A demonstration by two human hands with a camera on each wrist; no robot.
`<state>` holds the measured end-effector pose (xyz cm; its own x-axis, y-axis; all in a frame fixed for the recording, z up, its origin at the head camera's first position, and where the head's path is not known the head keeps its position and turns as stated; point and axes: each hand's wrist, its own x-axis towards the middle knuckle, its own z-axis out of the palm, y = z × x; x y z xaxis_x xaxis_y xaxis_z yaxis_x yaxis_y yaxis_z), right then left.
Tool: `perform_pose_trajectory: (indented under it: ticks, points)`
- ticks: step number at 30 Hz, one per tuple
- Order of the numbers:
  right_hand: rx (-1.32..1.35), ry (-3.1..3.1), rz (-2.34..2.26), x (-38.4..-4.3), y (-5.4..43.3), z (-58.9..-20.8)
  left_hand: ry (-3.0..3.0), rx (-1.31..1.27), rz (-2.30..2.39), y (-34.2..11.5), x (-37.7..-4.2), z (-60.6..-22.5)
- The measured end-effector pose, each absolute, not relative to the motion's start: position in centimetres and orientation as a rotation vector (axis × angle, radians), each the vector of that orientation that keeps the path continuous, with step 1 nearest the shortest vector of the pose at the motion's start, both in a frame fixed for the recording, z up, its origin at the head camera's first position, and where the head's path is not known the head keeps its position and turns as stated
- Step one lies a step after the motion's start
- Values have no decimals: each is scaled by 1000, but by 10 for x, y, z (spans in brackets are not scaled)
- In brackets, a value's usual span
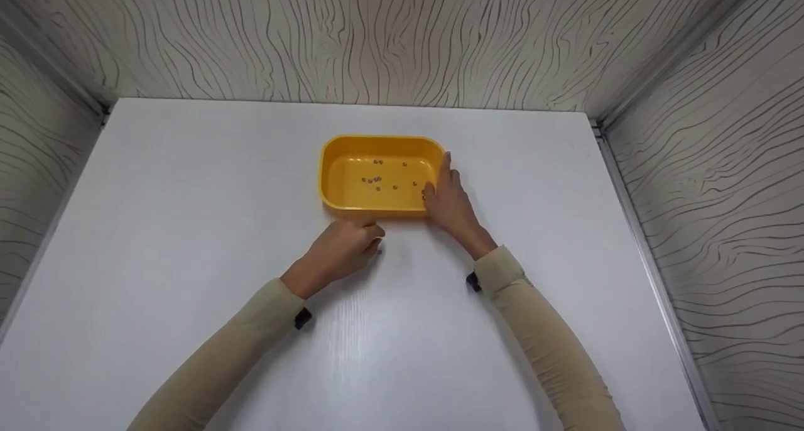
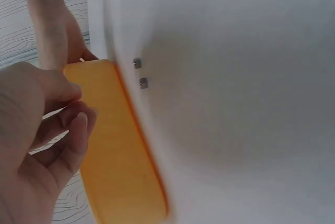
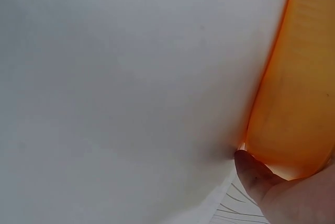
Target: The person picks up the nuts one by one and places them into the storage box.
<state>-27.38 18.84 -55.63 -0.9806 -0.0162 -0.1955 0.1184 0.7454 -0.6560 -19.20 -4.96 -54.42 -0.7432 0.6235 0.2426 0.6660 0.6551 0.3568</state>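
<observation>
A yellow plastic tray (image 1: 377, 212) with rounded corners holds several small silvery metal pieces (image 1: 378, 180). My right hand (image 1: 453, 206) grips its right end, thumb inside the wall and fingers along the outside. In the right wrist view a fingertip (image 3: 245, 158) shows by the tray's lower corner. Close to the tray's front wall, my left hand (image 1: 344, 245) has its fingers curled, thumb and index fingertips together. No object shows between them. Two small blocky metal pieces (image 2: 140, 73) lie on the table in front of the tray in the left wrist view.
The tray stands on a white table (image 1: 207, 186), toward its back edge. Wood-grain-patterned panels (image 1: 377, 41) rise behind and at both sides. Dark wrist devices (image 1: 303, 318) sit at the beige sleeve cuffs.
</observation>
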Motion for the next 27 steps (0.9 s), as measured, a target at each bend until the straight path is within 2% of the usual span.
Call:
perform_pose_trajectory:
  ticks: [13,27]
  points:
    - [32,2779,-1065,-273,190,-558,-2685,-1115,-255,-55,-179,-573]
    - [44,2764,-1078,-275,190,-559,-2504,-1189,195,-49,-169,-578]
